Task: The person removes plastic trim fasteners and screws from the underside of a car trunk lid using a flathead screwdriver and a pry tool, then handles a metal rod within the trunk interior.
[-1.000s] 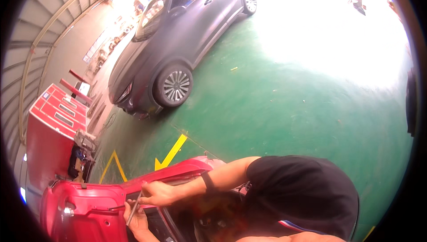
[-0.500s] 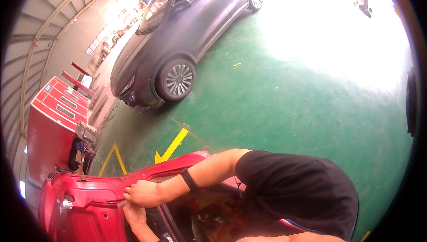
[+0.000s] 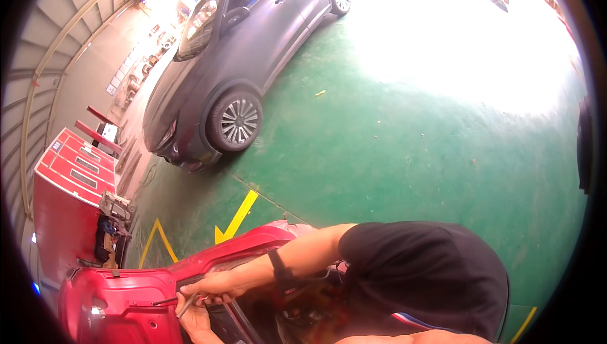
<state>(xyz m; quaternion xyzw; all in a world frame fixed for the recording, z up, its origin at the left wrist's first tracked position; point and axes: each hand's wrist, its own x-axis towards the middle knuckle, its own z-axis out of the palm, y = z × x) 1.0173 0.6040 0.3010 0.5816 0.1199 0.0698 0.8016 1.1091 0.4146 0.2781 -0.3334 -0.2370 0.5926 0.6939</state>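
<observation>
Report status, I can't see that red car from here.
Right hand on red panel edge, grip unclear. Left hand just below, holding thin metal tool. Nothing blocking them.

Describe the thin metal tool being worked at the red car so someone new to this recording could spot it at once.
Start at the red car body along the bottom edge of the head view, below the parked dark grey car. Two hands meet at its raised panel: the upper hand and the lower hand. The thin metal tool sits between them, the only slim silvery rod against red paint.
</observation>
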